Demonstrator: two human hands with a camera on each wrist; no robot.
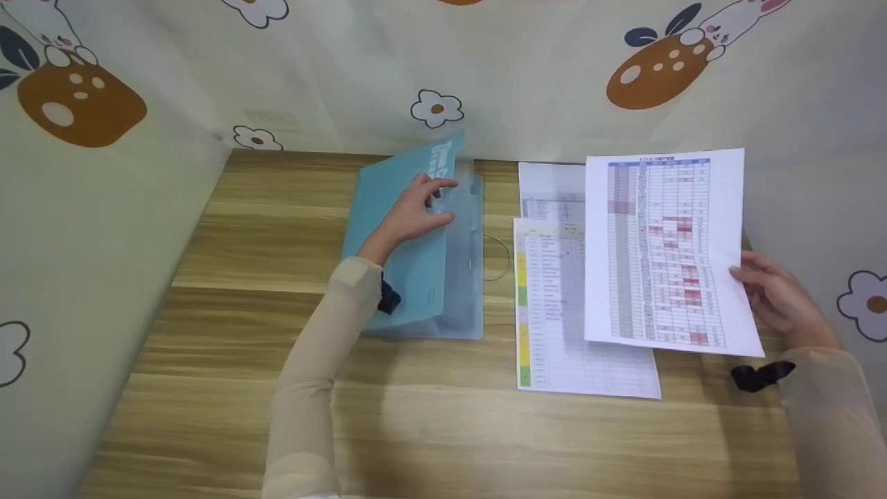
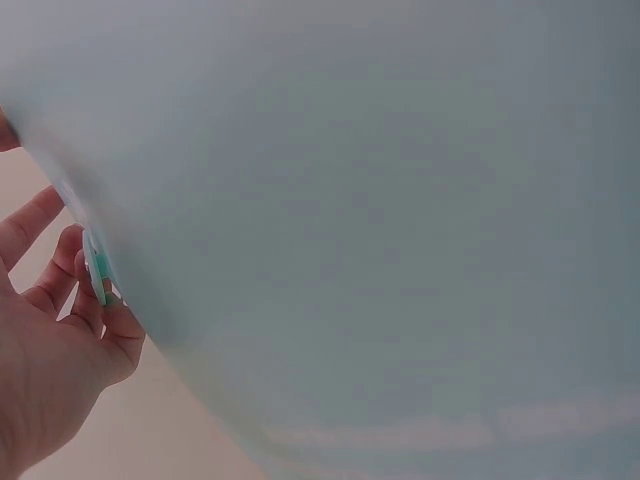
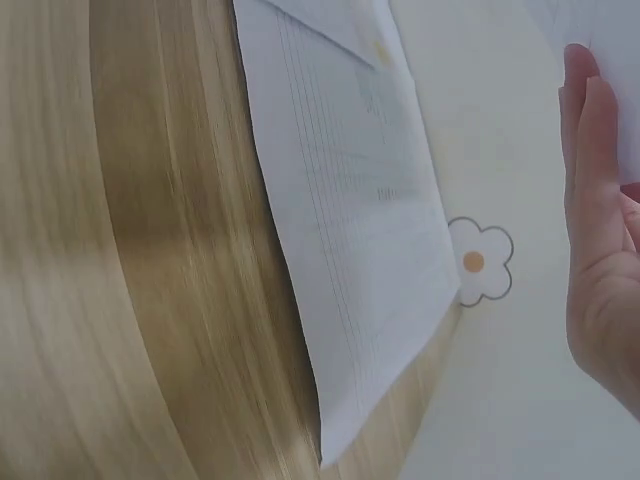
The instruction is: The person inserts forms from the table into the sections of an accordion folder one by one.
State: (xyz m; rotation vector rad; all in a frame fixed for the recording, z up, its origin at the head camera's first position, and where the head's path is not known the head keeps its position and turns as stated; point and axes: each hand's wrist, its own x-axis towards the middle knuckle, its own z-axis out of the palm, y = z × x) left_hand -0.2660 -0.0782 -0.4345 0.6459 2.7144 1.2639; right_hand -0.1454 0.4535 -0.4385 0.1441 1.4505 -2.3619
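Observation:
My left hand [image 1: 416,213] grips the free edge of the blue front cover of a plastic folder [image 1: 398,263], which is raised at a slant above a translucent part [image 1: 464,277]. In the left wrist view the cover [image 2: 350,250] fills most of the picture, its edge at the fingers beside a small teal tab [image 2: 96,266]. My right hand [image 1: 783,298] pinches a printed sheet [image 1: 658,256] by its right edge, thumb on top. That sheet, a table with red cells, hangs above other papers. Only part of it shows in the right wrist view.
Under the held sheet, a printed page with a yellow and green strip [image 1: 554,312] overlaps another page [image 1: 551,181] on the wooden table [image 1: 229,388]. A thin elastic loop [image 1: 509,260] sticks out right of the folder. A patterned cloth wall [image 1: 346,83] borders the table.

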